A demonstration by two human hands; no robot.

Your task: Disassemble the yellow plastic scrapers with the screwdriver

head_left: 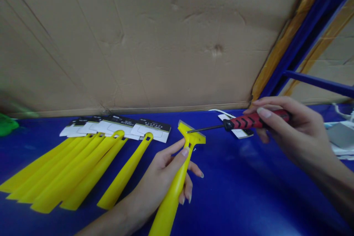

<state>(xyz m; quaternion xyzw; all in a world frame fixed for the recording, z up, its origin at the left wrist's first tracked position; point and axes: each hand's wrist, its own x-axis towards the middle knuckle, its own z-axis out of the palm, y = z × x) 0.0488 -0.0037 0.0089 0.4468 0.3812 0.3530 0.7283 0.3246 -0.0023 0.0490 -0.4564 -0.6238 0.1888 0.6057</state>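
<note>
My left hand (171,173) is wrapped round the neck of a yellow scraper (168,202), its wide head pointing away from me. A thin clear or metal strip edges that head. In my right hand (293,129) is a screwdriver (249,120) with a red and black handle, held almost level. The tip of its shaft meets the scraper head near the left side. A tiny screw (194,149) shows just beside the scraper's neck, under the head.
Several yellow scrapers (83,169) with black-and-white cards lie fanned out on the blue table (235,199) at the left. Another card (242,132) lies behind the screwdriver. Cardboard (177,44) stands at the back, a blue frame (293,55) at the right. A green thing (7,124) is far left.
</note>
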